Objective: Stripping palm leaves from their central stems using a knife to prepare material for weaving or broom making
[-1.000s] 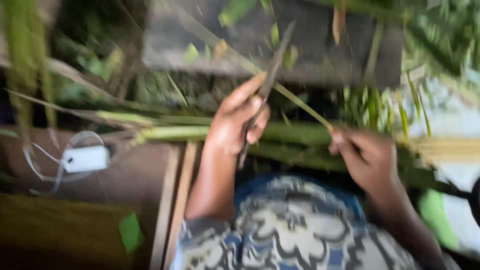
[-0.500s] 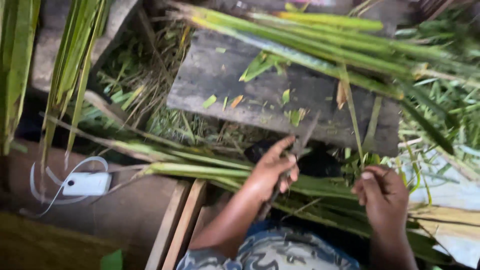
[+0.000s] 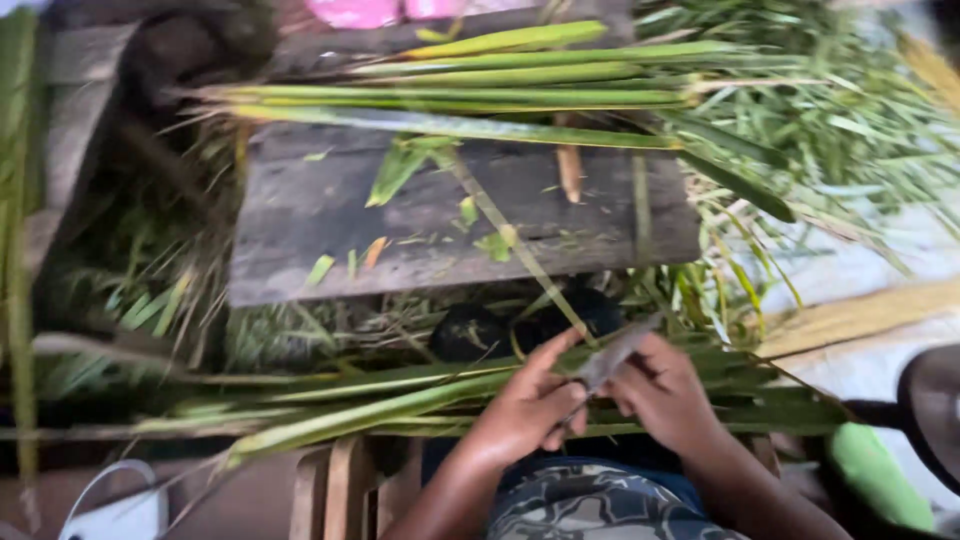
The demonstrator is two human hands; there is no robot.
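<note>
Head view: left hand [image 3: 530,410] is closed around the handle end of a knife [image 3: 612,357], index finger stretched out along it. Right hand [image 3: 662,392] sits just beside the left, fingers pinched on the knife's grey blade and on a thin green leaf strip [image 3: 520,250]. The strip runs up from the hands and across the weathered wooden plank [image 3: 300,250]. Both hands are just below the plank's near edge, over a bundle of long green stalks [image 3: 380,400] lying crosswise. More long green leaves [image 3: 470,95] are piled along the plank's far edge. Small leaf scraps [image 3: 375,250] are scattered on the plank. White cord [image 3: 110,480] is below-left of the plank.
</note>
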